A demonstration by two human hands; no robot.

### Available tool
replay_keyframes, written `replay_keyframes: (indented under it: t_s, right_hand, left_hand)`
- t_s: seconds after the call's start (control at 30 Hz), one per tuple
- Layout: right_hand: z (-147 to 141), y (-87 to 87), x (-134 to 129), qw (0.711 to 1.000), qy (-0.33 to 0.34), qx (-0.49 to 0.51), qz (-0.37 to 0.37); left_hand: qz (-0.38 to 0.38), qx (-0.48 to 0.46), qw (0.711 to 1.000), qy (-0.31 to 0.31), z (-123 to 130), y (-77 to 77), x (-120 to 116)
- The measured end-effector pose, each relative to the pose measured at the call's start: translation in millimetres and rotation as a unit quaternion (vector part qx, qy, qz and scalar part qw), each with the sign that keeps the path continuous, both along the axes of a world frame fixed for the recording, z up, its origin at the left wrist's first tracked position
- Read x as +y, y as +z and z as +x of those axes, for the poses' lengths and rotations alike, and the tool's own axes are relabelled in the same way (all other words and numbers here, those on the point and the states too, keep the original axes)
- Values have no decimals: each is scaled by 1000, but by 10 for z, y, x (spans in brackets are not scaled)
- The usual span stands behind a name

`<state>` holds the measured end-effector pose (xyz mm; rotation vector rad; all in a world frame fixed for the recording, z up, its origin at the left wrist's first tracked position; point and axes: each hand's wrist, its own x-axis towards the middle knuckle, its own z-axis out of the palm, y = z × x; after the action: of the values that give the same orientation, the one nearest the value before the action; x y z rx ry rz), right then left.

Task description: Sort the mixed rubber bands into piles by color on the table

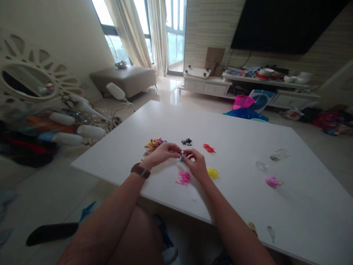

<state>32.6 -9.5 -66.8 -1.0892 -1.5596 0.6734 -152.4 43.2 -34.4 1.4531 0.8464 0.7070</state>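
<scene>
Right grip (pixel 196 162) pinches small blue pieces (pixel 182 158); left grip (pixel 166 151) curls beside them, hold unclear.

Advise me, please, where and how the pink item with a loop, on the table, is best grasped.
Probably by the pink item's rounded body, coming from the near side: its slim loop juts rightward, and the clear containers sit beyond it.

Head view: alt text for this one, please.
A person's left hand and right hand hold a small blue object over a white table. Around them lie a pink pile, yellow pile, red pile, black pile and multicoloured pile.
</scene>
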Motion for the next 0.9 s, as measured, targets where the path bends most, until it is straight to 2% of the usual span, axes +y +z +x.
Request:
replay_keyframes:
  t_s: [0.23, 0.47, 0.73, 0.9]
  right_hand:
    - [52, -22, 3, 999, 31, -19, 27]
    - [63, -2, -15, 999, 10, -23, 32]
    - [52, 7, -39, 1000, -3, -27, 16]
    - [54, 5, -42, 999, -8, -35, 10]
  left_hand:
    - [-22, -37, 999, -12, 99, -40, -32]
    - [-14, -23, 1000, -5, 92, 10, -64]
    - [13, -3, 1000, 6, 123, -26, -42]
    - [0, 18, 1000, 24, 141, 33, -70]
